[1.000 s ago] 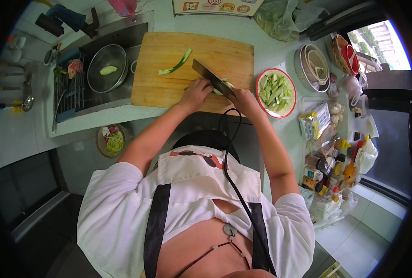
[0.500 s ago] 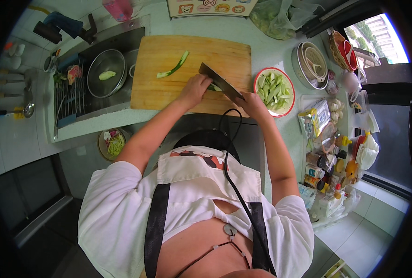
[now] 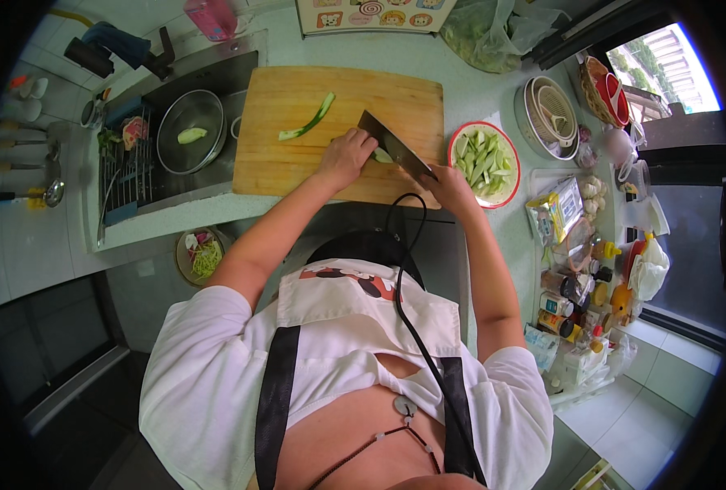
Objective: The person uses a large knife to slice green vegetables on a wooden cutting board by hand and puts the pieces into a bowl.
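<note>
Head view: right hand (image 3: 449, 186) grips cleaver (image 3: 391, 144), blade running up-left; left hand (image 3: 348, 155) pins pale-green vegetable piece (image 3: 382, 156).

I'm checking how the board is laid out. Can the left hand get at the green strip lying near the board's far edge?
Probably yes. The left hand rests on the wooden board, and bare board lies between it and the green strip. The cleaver sits to its right, out of that path.

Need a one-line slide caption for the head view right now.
Right hand holds a cleaver over a pale green vegetable piece steadied by the left hand on a wooden cutting board.
</note>
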The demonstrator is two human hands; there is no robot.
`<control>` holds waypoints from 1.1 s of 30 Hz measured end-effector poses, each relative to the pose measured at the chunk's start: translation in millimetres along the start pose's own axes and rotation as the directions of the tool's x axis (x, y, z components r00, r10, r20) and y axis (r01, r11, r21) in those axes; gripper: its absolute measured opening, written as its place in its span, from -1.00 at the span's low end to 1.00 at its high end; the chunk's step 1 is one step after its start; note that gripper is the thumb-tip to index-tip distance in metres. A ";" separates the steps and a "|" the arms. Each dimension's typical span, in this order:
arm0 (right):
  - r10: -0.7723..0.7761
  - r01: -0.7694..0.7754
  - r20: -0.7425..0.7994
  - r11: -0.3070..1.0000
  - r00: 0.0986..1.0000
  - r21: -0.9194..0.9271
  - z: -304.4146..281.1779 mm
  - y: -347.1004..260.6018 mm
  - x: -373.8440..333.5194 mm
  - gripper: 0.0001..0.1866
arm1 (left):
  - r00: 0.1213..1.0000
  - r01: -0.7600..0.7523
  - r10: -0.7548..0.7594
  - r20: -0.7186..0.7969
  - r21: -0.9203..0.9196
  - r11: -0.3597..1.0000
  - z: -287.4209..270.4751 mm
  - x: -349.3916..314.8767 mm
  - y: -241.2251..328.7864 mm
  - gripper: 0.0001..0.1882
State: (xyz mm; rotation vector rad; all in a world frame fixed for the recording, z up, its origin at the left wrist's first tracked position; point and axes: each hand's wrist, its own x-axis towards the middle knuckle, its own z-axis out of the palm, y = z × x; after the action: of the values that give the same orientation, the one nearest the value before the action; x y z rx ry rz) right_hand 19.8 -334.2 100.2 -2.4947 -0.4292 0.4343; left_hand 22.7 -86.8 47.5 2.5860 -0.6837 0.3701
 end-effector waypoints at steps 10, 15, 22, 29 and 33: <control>-0.048 0.046 -0.053 0.998 0.997 -0.039 7.5 2.1 -12.9 -0.77 | 0.974 0.006 -0.031 -0.225 -0.110 0.994 28.6 -43.9 1.6 -0.79; -0.038 0.033 -0.037 0.989 0.999 -0.141 -5.9 -12.4 -19.5 -0.73 | 0.961 -0.007 0.002 -0.275 -0.016 1.000 22.4 -37.6 7.7 -0.78; -0.008 0.027 0.067 0.959 0.998 -0.282 -22.3 -26.6 -24.9 -0.71 | 0.956 0.013 -0.032 -0.292 -0.069 0.998 30.2 -34.0 2.5 -0.80; -0.068 0.086 0.089 0.971 0.994 -0.221 -29.1 -21.5 -26.4 -0.72 | 0.947 -0.016 -0.022 -0.320 -0.113 0.993 30.5 -35.3 1.3 -0.76; -0.064 0.085 0.103 0.973 0.993 -0.216 -20.5 -18.2 -19.0 -0.72 | 0.949 -0.005 -0.027 -0.315 -0.102 0.995 30.5 -34.9 1.1 -0.76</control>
State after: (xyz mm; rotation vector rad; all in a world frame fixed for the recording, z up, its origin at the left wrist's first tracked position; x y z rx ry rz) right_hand 7.1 -337.0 131.0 -2.6679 -0.6386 0.5016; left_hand -2.9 -88.1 8.8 2.3582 -0.5567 0.7090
